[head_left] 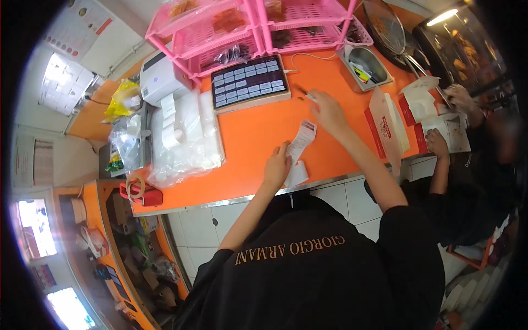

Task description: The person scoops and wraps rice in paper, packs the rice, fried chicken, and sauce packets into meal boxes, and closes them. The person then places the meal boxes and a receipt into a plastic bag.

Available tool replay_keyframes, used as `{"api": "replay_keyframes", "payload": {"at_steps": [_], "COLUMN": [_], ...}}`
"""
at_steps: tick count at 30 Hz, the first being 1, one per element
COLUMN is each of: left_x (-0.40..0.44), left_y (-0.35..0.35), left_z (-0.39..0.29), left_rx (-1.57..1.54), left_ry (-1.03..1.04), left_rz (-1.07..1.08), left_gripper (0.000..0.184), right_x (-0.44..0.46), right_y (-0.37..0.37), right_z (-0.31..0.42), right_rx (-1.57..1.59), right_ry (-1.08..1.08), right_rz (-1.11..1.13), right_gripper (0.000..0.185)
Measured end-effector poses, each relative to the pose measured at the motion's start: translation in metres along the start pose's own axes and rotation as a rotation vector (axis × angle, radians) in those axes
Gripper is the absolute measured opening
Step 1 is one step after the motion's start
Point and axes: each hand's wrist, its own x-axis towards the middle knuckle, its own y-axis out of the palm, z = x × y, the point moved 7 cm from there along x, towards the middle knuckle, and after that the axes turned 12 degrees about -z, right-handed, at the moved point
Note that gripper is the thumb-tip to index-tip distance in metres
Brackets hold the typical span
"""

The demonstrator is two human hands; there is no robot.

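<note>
A long printed paper receipt (301, 140) is pinched in my left hand (278, 166), close to the front edge of the orange table (250, 140). Its lower end curls down near that edge. My right hand (329, 114) is closed around a slim pen (306, 93) with a dark tip, raised above and right of the receipt. Behind my hands, a tablet (250, 82) showing a grid of buttons leans on a cardboard box. A metal tray (367, 69) with bright markers in it stands to the back right.
On the left are a white label printer (164, 78), clear plastic bags (190, 140) and a tape roll (135, 187). Pink racks (220, 36) line the back. To the right, another person's hands (438, 142) touch red-and-white cartons (385, 126) near a wire strainer (385, 27).
</note>
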Motion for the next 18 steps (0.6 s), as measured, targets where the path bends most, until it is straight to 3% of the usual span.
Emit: {"api": "replay_keyframes", "payload": {"at_steps": [1,2,4,5,7,8,10,11,13,14,16,18], "left_x": [-0.002,-0.007,-0.01,-0.012,-0.014,-0.013,-0.015,-0.015,-0.012,-0.012,-0.01,-0.009], "left_y": [-0.001,0.006,0.002,0.005,-0.001,0.001,0.003,0.006,0.009,0.009,0.009,0.009], "left_z": [-0.002,0.002,-0.016,-0.014,-0.028,-0.024,-0.025,-0.021,-0.017,-0.017,-0.012,-0.013], "left_rx": [0.186,0.185,0.274,0.274,0.293,0.295,0.382,0.385,0.249,0.254,0.186,0.192], "left_ry": [0.1,0.076,0.073,0.056,0.241,0.233,0.357,0.353,0.277,0.271,0.195,0.199], "left_rz": [-0.113,-0.118,-0.102,-0.101,-0.271,-0.271,-0.313,-0.308,-0.219,-0.212,-0.226,-0.244], "left_gripper": [0.039,0.039,0.038,0.038,0.038,0.038,0.042,0.042,0.042,0.042,0.045,0.046], "right_x": [-0.003,-0.011,-0.059,-0.076,-0.104,-0.116,-0.136,-0.14,-0.146,-0.15,-0.142,-0.145], "right_y": [0.0,0.004,0.033,0.044,0.059,0.058,0.059,0.063,0.068,0.07,0.065,0.063], "right_z": [-0.011,-0.008,-0.03,-0.032,-0.04,-0.042,-0.033,-0.03,-0.023,-0.02,-0.002,0.0], "right_rx": [0.181,0.189,0.74,0.739,1.091,1.092,1.426,1.428,1.071,1.074,1.048,1.041], "right_ry": [0.218,0.209,0.888,0.889,0.985,0.987,1.176,1.183,1.026,1.035,0.805,0.826], "right_rz": [-0.076,-0.055,0.1,0.118,-0.098,-0.089,-0.023,-0.02,-0.011,-0.005,0.079,0.108], "right_gripper": [0.018,0.018,0.028,0.028,0.036,0.036,0.031,0.031,0.024,0.024,0.01,0.008]}}
